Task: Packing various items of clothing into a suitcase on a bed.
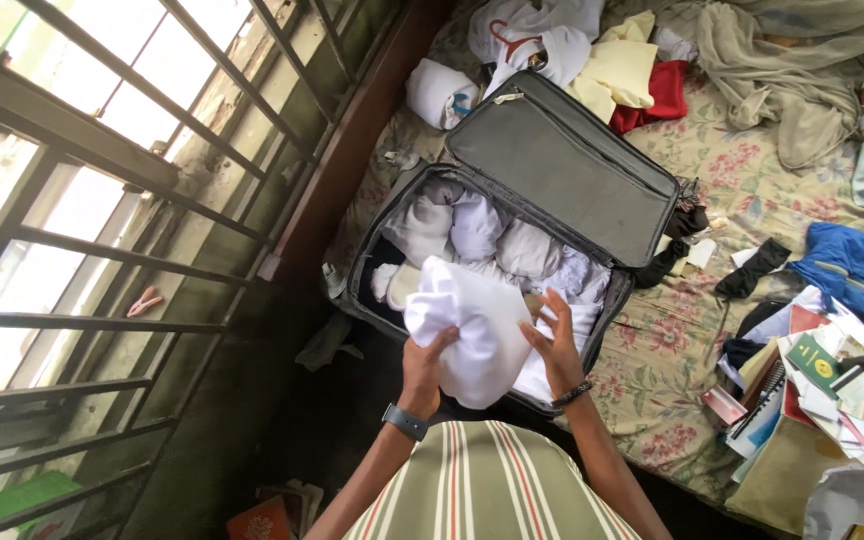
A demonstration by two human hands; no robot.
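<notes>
Both my hands hold a bundled white garment (pixel 472 320) over the near edge of an open dark grey suitcase (pixel 562 160). My left hand (pixel 425 368), with a dark watch on its wrist, grips the bundle's lower left side. My right hand (pixel 557 345), with a dark bracelet on its wrist, presses against the bundle's right side with its fingers spread. Inside the suitcase lie several rolled white and pale lilac clothes (pixel 477 230). The suitcase lid stands open toward the far side.
The suitcase lies on a bed with a floral sheet (pixel 742 175). Loose clothes, a red cloth (pixel 657 95) and a blue bag (pixel 857 265) lie around it. Books and papers (pixel 812 380) are piled at right. A barred window (pixel 82 180) fills the left.
</notes>
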